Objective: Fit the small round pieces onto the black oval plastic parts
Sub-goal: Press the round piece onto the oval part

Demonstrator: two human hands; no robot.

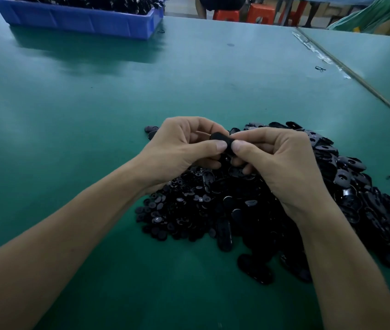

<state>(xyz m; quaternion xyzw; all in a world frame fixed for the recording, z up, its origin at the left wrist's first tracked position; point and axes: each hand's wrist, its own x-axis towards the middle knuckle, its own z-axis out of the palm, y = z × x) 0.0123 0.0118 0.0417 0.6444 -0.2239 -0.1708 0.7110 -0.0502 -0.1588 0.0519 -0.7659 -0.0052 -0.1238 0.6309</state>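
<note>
One black oval plastic part (220, 137) is held above the green table (94, 115) between both hands. My left hand (179, 148) grips its left end, thumb on top. My right hand (277, 158) pinches its right end, and the two thumb tips nearly touch over the part. Whether a small round piece sits on it is hidden by the thumbs. Below the hands lies a heap of small round pieces (177, 210). A larger heap of black oval parts (346, 186) spreads to the right.
A blue bin (82, 19) full of black parts stands at the far left of the table. Two loose oval parts (151, 130) lie just left of my left hand. A seam with tape (332, 60) runs diagonally at the right. Red stools (244, 13) stand beyond the table.
</note>
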